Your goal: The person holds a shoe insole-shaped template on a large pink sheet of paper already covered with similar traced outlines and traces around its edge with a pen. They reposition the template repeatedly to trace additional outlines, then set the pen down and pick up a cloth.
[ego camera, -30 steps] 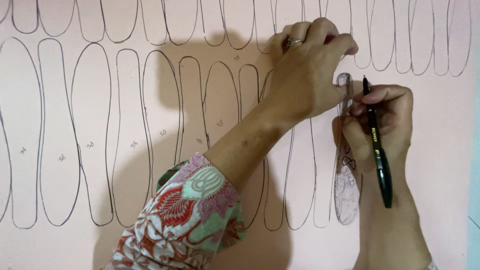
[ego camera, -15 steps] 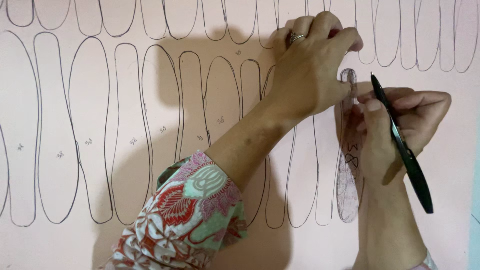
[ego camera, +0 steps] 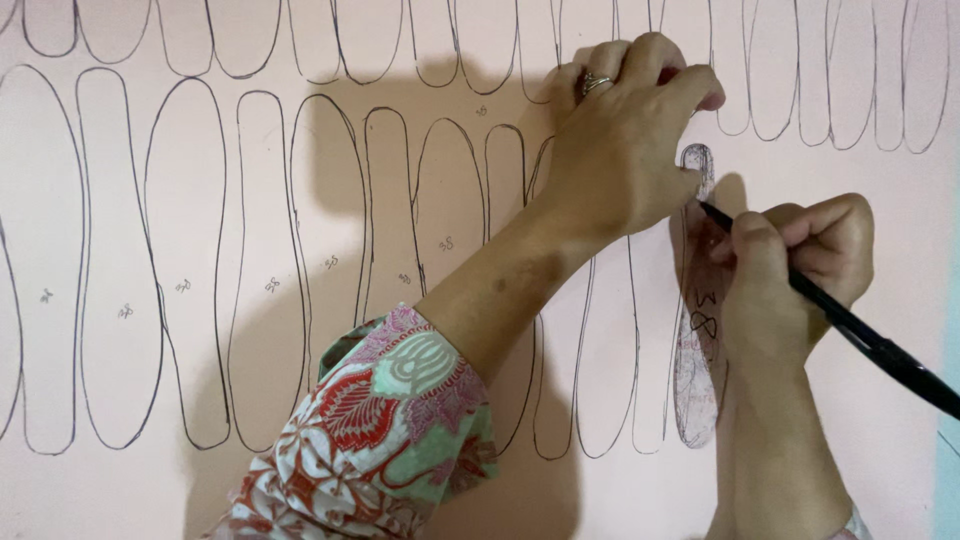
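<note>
The step in hand looks like tracing: the person is drawing round a template [ego camera: 697, 330], a long narrow sole-shaped piece lying flat on the pink sheet [ego camera: 880, 330], at the right end of a row of outlines [ego camera: 260, 270] already drawn.

The left hand [ego camera: 625, 150] reaches across from the lower left, its patterned sleeve [ego camera: 385, 440] over the sheet. It is arched, knuckles up, fingers curled and pressed down near the top end of the template, seemingly pinning it. A ring [ego camera: 595, 84] shows on one finger. I cannot see exactly which fingertips touch the template, since the hand hides them.

The right hand [ego camera: 790, 270] comes up from the bottom edge, just right of the template. Its fingers are closed round a black pen [ego camera: 850, 325], pinching it near the tip. The pen slants down to the right, and its point sits at the template's upper right edge, just below the left hand.

As I judge it, the next move calls for the tip to hug the template's edge while the left hand keeps firm pressure, because any slip would spoil the line. The right wrist lies over the template's lower part, so it may have to shift clear.
</note>
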Tool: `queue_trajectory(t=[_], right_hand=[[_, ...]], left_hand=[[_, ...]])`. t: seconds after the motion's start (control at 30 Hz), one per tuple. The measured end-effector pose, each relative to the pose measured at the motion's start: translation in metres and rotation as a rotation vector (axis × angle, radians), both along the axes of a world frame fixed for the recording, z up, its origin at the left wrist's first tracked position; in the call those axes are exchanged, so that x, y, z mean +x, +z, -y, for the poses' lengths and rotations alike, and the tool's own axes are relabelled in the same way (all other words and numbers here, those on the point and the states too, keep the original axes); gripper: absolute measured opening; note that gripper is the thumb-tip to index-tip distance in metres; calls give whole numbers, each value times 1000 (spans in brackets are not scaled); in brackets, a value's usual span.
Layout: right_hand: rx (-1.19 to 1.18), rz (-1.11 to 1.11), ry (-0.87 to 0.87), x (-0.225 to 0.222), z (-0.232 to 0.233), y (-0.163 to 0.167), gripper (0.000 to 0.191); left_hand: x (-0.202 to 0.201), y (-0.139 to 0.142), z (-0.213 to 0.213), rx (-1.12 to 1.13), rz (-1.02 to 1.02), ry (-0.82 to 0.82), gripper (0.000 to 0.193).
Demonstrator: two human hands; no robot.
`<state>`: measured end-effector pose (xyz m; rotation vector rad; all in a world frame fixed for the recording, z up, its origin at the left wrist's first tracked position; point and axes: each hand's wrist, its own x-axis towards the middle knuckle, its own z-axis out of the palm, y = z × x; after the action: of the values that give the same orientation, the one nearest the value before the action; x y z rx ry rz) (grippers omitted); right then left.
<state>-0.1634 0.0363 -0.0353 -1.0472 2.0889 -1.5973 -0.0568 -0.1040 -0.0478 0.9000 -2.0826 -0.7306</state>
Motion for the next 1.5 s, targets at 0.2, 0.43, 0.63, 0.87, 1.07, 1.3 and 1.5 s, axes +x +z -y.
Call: queue_trajectory(t=[0.2, 0.43, 0.63, 0.87, 1.07, 1.3, 1.5], right_hand=[[-100, -34, 101, -8, -1, -4, 22], [-119, -194, 284, -4, 0, -3, 32], [-119, -132, 163, -9, -3, -8, 29], [-111, -85, 129, -14, -4, -10, 27], [-73, -95, 142, -8, -3, -5, 28], [-43, -119, 165, -9, -2, -7, 29], [22, -204, 151, -18, -6, -13, 28]], left_hand=[[-1, 1, -1, 3, 7, -1, 43], [0, 2, -1, 44, 20, -16, 44], [-1, 2, 0, 19, 23, -2, 43], [0, 1, 0, 15, 2, 2, 42], [-1, 1, -1, -8, -14, 15, 43], [-4, 1, 1, 7, -7, 8, 43], [-3, -1, -1, -8, -6, 2, 42]])
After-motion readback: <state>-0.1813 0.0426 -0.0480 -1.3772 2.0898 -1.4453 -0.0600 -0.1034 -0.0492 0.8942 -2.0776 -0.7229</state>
